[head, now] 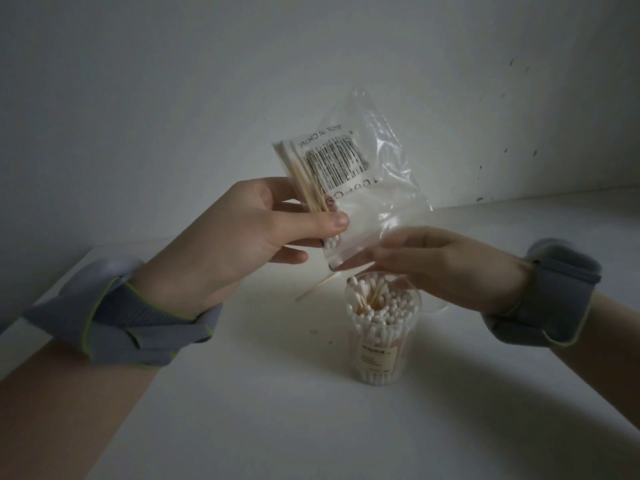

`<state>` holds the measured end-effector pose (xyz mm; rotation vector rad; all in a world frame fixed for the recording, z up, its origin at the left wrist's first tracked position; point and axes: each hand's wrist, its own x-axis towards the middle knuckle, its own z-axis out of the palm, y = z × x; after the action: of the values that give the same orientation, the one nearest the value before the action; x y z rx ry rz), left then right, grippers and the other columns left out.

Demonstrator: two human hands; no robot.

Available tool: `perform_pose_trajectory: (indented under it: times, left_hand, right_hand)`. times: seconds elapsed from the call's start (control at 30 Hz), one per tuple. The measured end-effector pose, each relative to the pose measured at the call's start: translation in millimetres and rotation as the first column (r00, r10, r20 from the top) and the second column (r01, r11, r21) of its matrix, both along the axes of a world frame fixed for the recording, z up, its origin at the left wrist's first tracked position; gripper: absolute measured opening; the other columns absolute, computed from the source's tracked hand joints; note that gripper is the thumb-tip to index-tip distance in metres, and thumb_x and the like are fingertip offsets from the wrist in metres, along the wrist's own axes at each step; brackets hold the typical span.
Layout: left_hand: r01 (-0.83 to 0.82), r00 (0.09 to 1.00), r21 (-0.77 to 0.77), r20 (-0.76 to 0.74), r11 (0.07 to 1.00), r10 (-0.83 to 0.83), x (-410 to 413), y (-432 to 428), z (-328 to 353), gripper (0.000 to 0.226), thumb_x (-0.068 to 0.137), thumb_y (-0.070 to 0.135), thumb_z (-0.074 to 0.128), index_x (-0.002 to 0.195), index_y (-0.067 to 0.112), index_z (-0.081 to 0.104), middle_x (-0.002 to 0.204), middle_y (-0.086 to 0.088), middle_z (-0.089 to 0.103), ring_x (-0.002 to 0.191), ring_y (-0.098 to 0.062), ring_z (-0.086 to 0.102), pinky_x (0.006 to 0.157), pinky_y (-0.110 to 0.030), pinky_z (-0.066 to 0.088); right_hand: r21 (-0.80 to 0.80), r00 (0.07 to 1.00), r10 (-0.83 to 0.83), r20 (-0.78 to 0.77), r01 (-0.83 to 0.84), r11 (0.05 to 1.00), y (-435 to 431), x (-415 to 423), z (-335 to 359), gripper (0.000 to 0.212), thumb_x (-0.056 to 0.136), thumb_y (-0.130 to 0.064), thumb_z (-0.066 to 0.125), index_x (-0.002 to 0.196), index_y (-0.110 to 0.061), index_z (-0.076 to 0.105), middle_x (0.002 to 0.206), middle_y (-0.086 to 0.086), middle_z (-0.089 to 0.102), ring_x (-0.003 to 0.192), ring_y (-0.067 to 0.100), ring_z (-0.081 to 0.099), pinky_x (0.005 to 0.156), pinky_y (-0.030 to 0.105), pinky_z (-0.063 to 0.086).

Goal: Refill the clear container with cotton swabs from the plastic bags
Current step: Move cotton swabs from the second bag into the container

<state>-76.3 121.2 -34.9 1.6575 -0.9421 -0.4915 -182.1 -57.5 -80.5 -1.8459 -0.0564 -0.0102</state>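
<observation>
Few swabs remain in the plastic bag (363, 178), held above the table (242, 410), bunched along its left side with their lower cotton tips near the bottom mouth. Left hand (249, 244) pinches that bunch through the film, thumb pressed across the front, fingers curled behind. Right hand (433, 261) sits at the bag's lower edge directly over the clear container (382, 336), fingers extended and close together; it's blurred, so I cannot tell whether they actually grip the film or a swab. Container stands upright on the table just below, already packed with cotton swabs (377, 306), heads at the rim. One loose swab (317, 286) lies on the table just left of it. To do this step well, my take: line the bag mouth square over the container opening, relax the thumb pinch slightly so the sticks slide down tips-first, and use the right fingers as a funnel. Space looks tight, so feed small batches rather than dumping; otherwise more will spill like the stray one.
</observation>
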Motion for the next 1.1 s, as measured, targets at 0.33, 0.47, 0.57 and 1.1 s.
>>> perform_pose_trajectory:
  times: [0.33, 0.47, 0.57, 1.1]
  left_hand:
    - [0.023, 1.0, -0.019, -0.008, 1.0, -0.023, -1, 0, 1, 0.019, 0.055, 0.033, 0.071, 0.071, 0.025, 0.072, 0.077, 0.006, 0.074, 0.067, -0.004, 0.068, 0.051, -0.011, 0.047]
    - [0.027, 1.0, -0.024, -0.003, 0.999, -0.027, -1, 2, 2, 0.011, 0.054, 0.034, 0.071, 0.064, 0.03, 0.072, 0.073, 0.008, 0.072, 0.066, -0.003, 0.067, 0.051, -0.011, 0.046]
    - [0.035, 0.999, -0.028, 0.003, 0.999, -0.035, -1, 1, 2, 0.012, 0.055, 0.034, 0.071, 0.066, 0.029, 0.072, 0.074, 0.007, 0.073, 0.067, -0.004, 0.068, 0.051, -0.011, 0.046]
    - [-0.002, 1.0, -0.072, 0.013, 0.997, 0.003, -2, 5, 9, 0.016, 0.054, 0.034, 0.071, 0.067, 0.026, 0.071, 0.076, 0.007, 0.074, 0.068, -0.004, 0.068, 0.06, -0.022, 0.044]
  right_hand:
    - [-0.142, 0.993, -0.116, -0.014, 0.113, 0.983, 22, 1, 2, 0.031, 0.079, -0.037, 0.058, 0.106, -0.024, 0.067, 0.104, -0.008, 0.071, 0.098, 0.009, 0.066, 0.096, 0.036, 0.047]
    - [-0.137, 0.99, -0.132, -0.058, 0.123, 0.983, 28, 2, 3, 0.018, 0.085, -0.016, 0.062, 0.101, -0.021, 0.067, 0.099, -0.005, 0.073, 0.092, 0.008, 0.067, 0.09, 0.027, 0.05]
    - [-0.144, 0.993, -0.105, -0.056, 0.096, 0.985, 27, -1, 7, 0.021, 0.08, -0.032, 0.063, 0.101, -0.028, 0.067, 0.101, -0.012, 0.072, 0.094, 0.005, 0.066, 0.091, 0.029, 0.047]
    - [-0.444, 0.981, -0.028, -0.195, -0.063, 0.894, 21, -9, 23, 0.071, 0.054, -0.07, 0.064, 0.12, -0.054, 0.041, 0.119, -0.029, 0.055, 0.111, 0.001, 0.055, 0.089, 0.023, 0.046]
